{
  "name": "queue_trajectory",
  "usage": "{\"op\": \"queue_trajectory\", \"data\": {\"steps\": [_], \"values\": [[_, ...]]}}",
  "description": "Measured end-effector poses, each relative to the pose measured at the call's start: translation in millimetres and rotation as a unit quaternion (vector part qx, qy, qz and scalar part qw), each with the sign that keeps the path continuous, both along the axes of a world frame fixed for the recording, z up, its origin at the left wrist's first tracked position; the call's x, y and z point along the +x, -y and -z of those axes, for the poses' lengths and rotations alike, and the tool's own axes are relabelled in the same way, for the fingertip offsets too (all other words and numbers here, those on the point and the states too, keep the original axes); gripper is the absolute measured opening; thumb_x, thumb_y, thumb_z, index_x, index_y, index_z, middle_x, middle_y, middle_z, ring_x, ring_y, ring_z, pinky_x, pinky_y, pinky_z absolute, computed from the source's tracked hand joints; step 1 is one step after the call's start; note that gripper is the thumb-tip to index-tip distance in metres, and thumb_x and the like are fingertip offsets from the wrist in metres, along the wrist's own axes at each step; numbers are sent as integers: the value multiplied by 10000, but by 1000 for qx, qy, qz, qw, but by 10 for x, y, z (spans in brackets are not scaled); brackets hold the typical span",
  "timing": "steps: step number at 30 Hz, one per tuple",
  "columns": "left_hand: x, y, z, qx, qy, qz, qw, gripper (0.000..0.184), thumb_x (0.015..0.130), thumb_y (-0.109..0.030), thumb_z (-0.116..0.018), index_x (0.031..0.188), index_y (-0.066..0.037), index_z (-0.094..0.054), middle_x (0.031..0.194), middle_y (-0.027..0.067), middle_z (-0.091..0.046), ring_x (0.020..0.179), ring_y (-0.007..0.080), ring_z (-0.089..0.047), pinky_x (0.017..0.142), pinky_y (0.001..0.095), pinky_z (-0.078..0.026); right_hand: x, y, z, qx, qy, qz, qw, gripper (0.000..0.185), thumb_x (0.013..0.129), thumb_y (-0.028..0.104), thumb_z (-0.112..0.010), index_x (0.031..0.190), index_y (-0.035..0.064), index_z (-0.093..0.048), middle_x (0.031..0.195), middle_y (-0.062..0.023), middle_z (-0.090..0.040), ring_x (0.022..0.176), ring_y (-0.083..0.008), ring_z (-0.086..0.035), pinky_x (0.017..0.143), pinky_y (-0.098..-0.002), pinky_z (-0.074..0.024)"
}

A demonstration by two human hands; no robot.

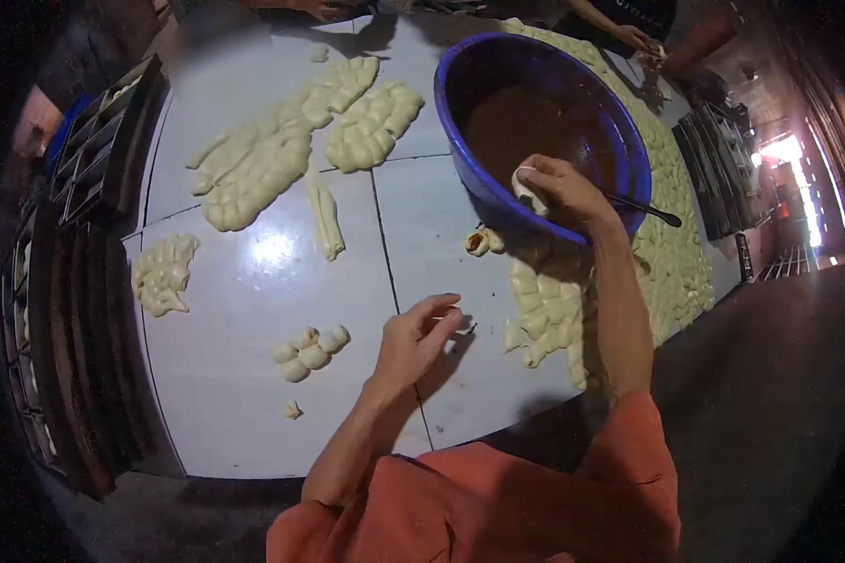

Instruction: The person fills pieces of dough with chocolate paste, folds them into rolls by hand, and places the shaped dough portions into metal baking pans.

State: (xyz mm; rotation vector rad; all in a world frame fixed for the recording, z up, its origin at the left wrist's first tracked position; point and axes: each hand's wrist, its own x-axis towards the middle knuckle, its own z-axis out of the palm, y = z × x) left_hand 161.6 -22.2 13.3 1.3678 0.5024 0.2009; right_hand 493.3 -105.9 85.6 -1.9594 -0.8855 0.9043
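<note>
My right hand is closed on a small white piece of dough at the near rim of a blue tub. Brown filling lies inside the tub, and a dark handle sticks out over its right side. Just below the tub, a filled dough piece shows brown in its opening. Above the white table, my left hand hovers with loosely bent fingers apart and nothing visible in them. A small cluster of dough balls sits to its left.
Large dough sheets spread over the back left, with more dough portions on the right. Dark wooden racks stand along the left edge; another crate is at right. A co-worker's hands are at the far right.
</note>
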Motion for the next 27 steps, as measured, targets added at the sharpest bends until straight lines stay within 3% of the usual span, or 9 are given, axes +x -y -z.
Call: {"op": "queue_trajectory", "data": {"steps": [1, 3, 7, 13, 16, 18, 21, 25, 27], "values": [[25, -14, -36, 0, -1, -4, 1000, 345, 984, -222, -642, 1251, -4, -647, 1017, 127, -739, 865, 157, -710, 778, 278, -552, -135, -14, -143, 0, -1, -4, 1000, 205, 992, 244, -592, 1024, 48, -641, 854, -23, -665, 820, -143, -665, 704, -299, -541], [126, -24, -128, -20, 22, 5, 1000, 377, 980, -253, -650, 1246, 14, -640, 1056, 124, -716, 973, 153, -662, 810, 292, -522, -432, 44, -388, 146, -232, 105, 956, 147, 985, 227, -641, 996, 85, -607, 855, 21, -632, 756, -53, -627, 649, -212, -502], [457, 13, -235, -148, 94, -16, 984, 467, 1013, -343, -597, 1349, -20, -572, 1212, 86, -664, 1050, 172, -641, 878, 323, -515, -892, -13, -276, 266, -267, 131, 917, 188, 979, 235, -652, 1030, 66, -590, 875, -30, -658, 669, -93, -642, 528, -229, -506], [383, -7, -339, -323, 142, -49, 935, 502, 1031, -436, -529, 1333, -38, -584, 1142, 42, -668, 994, 168, -646, 962, 353, -486, -1487, -45, 85, 281, -350, 112, 887, 175, 1020, 199, -577, 1123, 57, -573, 940, -4, -632, 799, -64, -626, 691, -213, -522], [196, -137, -197, -306, 122, -106, 938, 349, 1012, -317, -605, 1184, -17, -655, 991, 31, -683, 913, 127, -650, 862, 288, -514, -1720, 27, 76, 253, -363, 95, 892, 206, 974, 155, -633, 1155, 74, -574, 1018, -21, -635, 909, -105, -638, 753, -256, -541], [75, -231, -75, -269, 117, -173, 940, 244, 973, -195, -679, 1087, 19, -697, 855, 20, -677, 791, 91, -636, 738, 230, -519, -1858, 40, 238, 251, -167, 43, 953, 350, 887, 99, -722, 1200, 72, -569, 1169, -58, -604, 1049, -177, -631, 848, -314, -561], [-37, -273, -27, -233, 107, -224, 940, 289, 971, -196, -685, 1133, 44, -696, 892, 29, -686, 772, 80, -624, 700, 221, -519, -2112, -45, 405, 271, 106, -21, 956, 628, 803, 62, -792, 1369, 51, -519, 1365, -136, -504, 1173, -250, -605, 966, -357, -550], [-132, -228, -205, -85, 73, -241, 964, 357, 972, -177, -673, 1240, 56, -645, 1041, 110, -711, 946, 152, -668, 798, 264, -549, -2401, -139, 548, 211, 221, 23, 952, 441, 842, 37, -743, 1270, 58, -639, 1328, -164, -530, 1114, -299, -638, 940, -363, -557], [-80, -186, -6, -172, 129, -272, 938, 332, 967, -144, -672, 1238, 47, -654, 1045, 107, -712, 982, 149, -664, 830, 270, -548, -2437, -221, 583, 254, 260, 38, 931, 283, 869, 13, -698, 1151, 36, -699, 1181, -136, -616, 1011, -260, -657, 843, -341, -555]]}}
